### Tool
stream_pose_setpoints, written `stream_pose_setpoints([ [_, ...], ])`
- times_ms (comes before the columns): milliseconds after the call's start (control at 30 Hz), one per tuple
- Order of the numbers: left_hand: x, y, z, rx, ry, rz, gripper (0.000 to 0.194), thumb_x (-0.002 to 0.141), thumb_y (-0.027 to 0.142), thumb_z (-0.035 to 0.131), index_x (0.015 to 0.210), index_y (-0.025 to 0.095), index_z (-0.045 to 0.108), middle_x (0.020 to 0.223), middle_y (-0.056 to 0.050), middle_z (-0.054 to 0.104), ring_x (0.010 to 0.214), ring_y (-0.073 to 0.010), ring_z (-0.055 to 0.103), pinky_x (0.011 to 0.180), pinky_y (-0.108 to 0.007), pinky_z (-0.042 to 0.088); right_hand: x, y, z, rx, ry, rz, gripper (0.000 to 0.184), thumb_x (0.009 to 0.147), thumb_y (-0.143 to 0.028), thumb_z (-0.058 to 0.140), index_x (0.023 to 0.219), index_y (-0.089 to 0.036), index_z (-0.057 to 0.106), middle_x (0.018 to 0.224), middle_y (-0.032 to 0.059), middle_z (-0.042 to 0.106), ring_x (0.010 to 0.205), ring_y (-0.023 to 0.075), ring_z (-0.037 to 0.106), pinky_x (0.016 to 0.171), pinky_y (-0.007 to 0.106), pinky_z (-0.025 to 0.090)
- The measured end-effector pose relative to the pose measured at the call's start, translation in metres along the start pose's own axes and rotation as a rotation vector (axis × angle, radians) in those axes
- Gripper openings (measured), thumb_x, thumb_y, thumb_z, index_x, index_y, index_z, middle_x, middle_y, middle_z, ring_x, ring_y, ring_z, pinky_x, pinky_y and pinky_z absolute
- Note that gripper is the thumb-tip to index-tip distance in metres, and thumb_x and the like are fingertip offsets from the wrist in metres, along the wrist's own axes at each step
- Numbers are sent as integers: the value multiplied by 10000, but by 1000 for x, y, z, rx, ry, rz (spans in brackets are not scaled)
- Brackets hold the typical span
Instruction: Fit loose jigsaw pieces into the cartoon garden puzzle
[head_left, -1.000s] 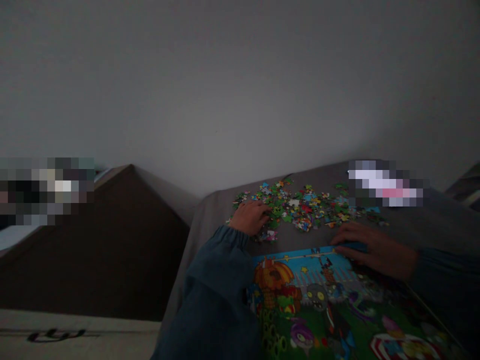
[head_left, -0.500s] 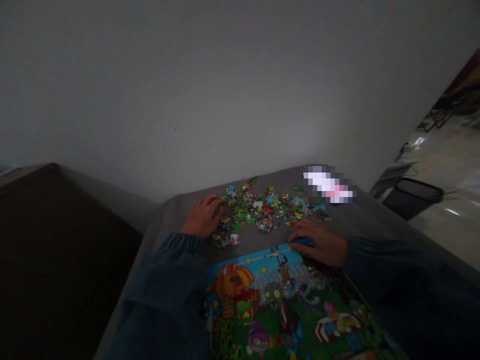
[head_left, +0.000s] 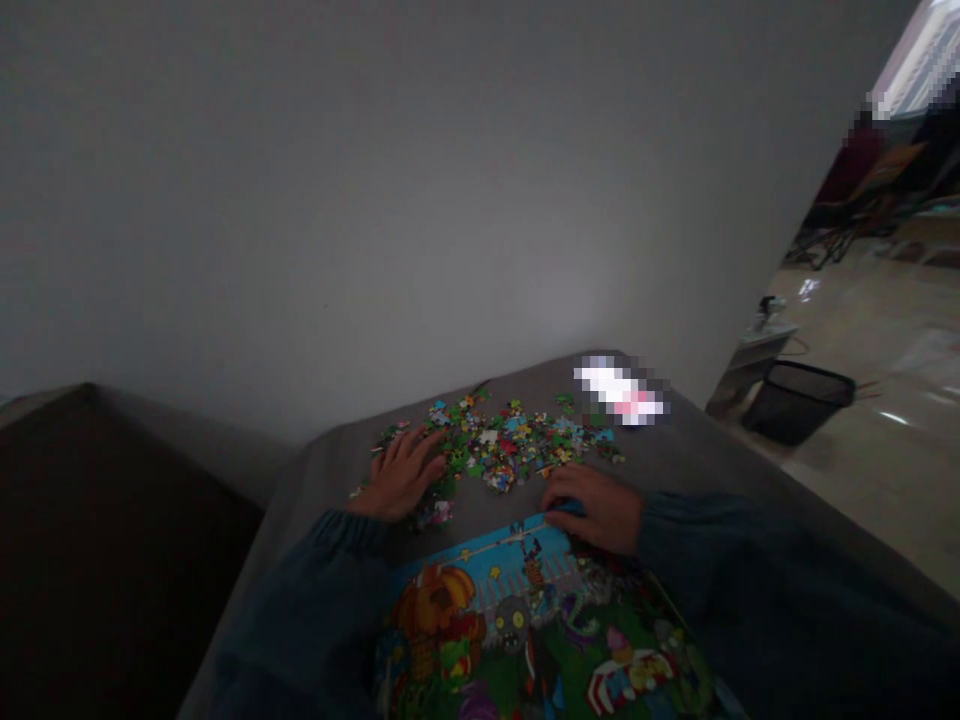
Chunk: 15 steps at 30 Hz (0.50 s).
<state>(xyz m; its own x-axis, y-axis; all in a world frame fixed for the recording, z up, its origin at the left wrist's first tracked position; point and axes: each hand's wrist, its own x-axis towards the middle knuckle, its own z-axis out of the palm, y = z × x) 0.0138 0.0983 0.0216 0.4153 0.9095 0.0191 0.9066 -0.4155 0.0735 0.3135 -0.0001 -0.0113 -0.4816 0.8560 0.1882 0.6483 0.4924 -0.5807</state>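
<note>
The left hand (head_left: 401, 477) lay spread over multicoloured, knobbed, card-like jigsaw pieces (head_left: 504, 446) that looked light, stiff, best pinched edgewise; the right hand (head_left: 600, 508) curled, hold unclear.

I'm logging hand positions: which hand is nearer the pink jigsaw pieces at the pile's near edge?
Left. Left hand: just left of the pink jigsaw pieces; right hand: farther off, to their right.

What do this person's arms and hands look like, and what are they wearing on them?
The left hand and right hand are human and ungloved. Loose, dark blue sleeves cover the arms down to the wrists, ending in gathered, puckered cuffs. No cables or printed markings show on them, though the picture is too dim to tell the fabric.
</note>
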Motion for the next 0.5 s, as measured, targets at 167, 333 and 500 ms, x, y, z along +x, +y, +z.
stream_pose_setpoints([
  [167, 32, 12, -32, 94, 26, 82, 436, 968, 422, 320, 1373, 314, 441, 1470, -55, 436, 1332, -267, 395, 1047, -505, 362, 1, -1, -1, -23, 34, -24, 107, 849, -257, 614, 885, -181, 679, 933, 71, 646, 923, 215, 571, 841, 357, 432],
  [333, 79, 30, -41, 197, -34, 144, 443, 952, 316, 402, 1394, 298, 409, 1490, -75, 409, 1314, -279, 424, 1043, -510, 368, 1, -2, -4, -57, 26, -42, 116, 853, -256, 617, 905, -178, 686, 968, 74, 642, 967, 227, 566, 864, 359, 420],
  [500, 113, 49, -26, 231, -57, 185, 404, 919, 346, 558, 1289, 193, 509, 1338, -112, 515, 1148, -264, 548, 944, -501, 473, 3, -1, -5, -68, 22, -55, 112, 839, -258, 638, 904, -182, 689, 955, 74, 637, 938, 223, 565, 840, 355, 417],
])
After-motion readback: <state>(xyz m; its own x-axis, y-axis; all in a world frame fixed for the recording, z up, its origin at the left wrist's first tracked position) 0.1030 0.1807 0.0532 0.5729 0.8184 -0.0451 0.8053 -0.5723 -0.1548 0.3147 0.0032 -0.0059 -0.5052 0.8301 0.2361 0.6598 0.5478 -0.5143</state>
